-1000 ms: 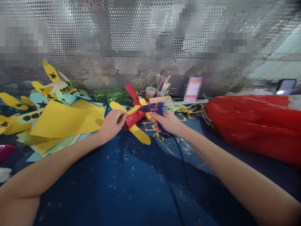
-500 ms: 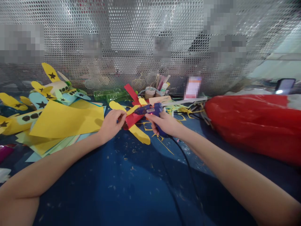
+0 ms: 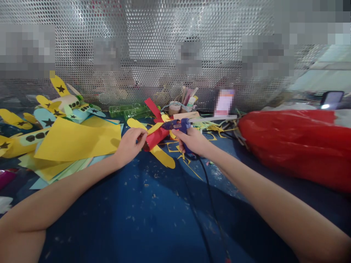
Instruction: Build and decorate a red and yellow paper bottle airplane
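Observation:
A red paper plane (image 3: 155, 137) with yellow wings lies on the blue table (image 3: 137, 219) near the middle. My left hand (image 3: 131, 144) is closed on its front end, fingers pinched around the red body. My right hand (image 3: 193, 140) grips a blue glue gun (image 3: 177, 126) whose nozzle points left at the plane's red body. A clear glue stick (image 3: 214, 118) sticks out of the gun's back toward the right. The gun's black cord (image 3: 211, 204) runs down across the table toward me.
Yellow and pale blue paper sheets (image 3: 76, 140) and several finished yellow planes (image 3: 63, 102) fill the left. A green bottle (image 3: 128, 109) and a cup of sticks (image 3: 189, 100) stand at the mesh wall. A big red plastic bag (image 3: 296, 142) lies right. Yellow offcuts (image 3: 175, 148) lie under the gun.
The glue gun shifted slightly left and dipped toward the plane, then rose a little again. My left hand has kept its hold on the plane.

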{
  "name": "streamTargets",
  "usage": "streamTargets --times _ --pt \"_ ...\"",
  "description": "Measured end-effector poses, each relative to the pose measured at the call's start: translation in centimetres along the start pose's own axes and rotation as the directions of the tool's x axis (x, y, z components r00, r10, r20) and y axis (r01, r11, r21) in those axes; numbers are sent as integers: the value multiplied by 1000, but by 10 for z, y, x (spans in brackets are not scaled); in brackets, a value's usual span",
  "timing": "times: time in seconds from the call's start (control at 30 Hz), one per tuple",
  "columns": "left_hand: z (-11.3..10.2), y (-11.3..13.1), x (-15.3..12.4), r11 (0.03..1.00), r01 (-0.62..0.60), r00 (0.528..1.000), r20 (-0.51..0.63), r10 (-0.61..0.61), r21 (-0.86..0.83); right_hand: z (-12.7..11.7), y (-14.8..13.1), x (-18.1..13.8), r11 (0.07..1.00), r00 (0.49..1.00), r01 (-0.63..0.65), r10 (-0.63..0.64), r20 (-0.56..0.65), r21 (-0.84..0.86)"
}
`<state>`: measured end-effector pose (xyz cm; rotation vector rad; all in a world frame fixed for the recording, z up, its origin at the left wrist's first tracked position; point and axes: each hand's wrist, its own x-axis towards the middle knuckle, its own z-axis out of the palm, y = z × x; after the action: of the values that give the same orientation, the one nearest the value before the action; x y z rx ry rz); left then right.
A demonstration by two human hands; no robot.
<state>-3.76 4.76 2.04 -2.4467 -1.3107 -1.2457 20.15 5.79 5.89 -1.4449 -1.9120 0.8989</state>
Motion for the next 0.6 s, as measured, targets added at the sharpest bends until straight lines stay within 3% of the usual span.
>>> streamTargets --times 0.2,0.43,0.5,0.6 --pt "-1 1 0 1000 -3 1000 5 3 -7 -1 -3 -5 999 999 -35 35 8 -20" --pt "-3 0 0 1000 -1 1000 21 1 -14 -12 -6 -16 933 994 -109 98 48 344" --pt "-2 0 0 1000 -5 1000 25 5 -10 -16 -3 -26 911 996 -82 84 12 405" --pt "-2 -1 0 1000 -23 999 27 23 4 -22 10 -45 910 982 -32 106 -156 414"
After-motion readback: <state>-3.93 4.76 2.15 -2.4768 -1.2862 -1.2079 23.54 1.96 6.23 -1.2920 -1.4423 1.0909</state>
